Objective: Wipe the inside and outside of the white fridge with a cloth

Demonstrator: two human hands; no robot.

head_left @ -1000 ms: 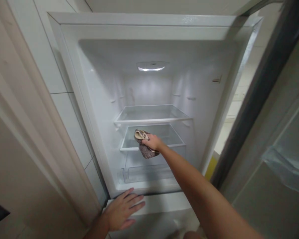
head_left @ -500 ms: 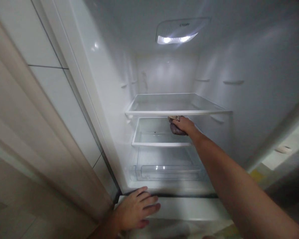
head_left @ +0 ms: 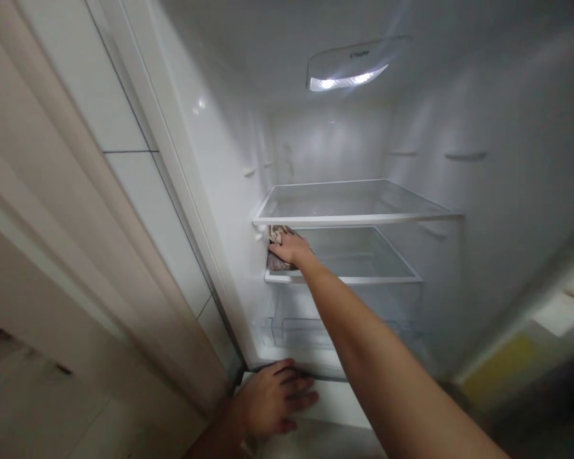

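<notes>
An open white fridge stands in front of me, with nothing on its shelves. My right hand (head_left: 291, 248) reaches in, closed on a brown and beige cloth (head_left: 276, 256). It presses the cloth against the left end of the lower glass shelf (head_left: 363, 278), close to the fridge's left inner wall and just under the upper glass shelf (head_left: 354, 218). My left hand (head_left: 276, 403) lies flat with fingers spread on the white ledge at the bottom front of the fridge compartment.
A clear drawer (head_left: 306, 328) sits below the lower shelf. The interior lamp (head_left: 348, 79) glows on the ceiling. White tiled wall (head_left: 138, 191) and a beige panel (head_left: 43, 210) stand to the left. Something yellow (head_left: 502, 366) shows at the lower right, blurred.
My right hand slid the cloth from the middle of the fridge, under the upper shelf, leftward to the lower shelf's left end. The camera moved closer. My left hand stayed on the ledge.
</notes>
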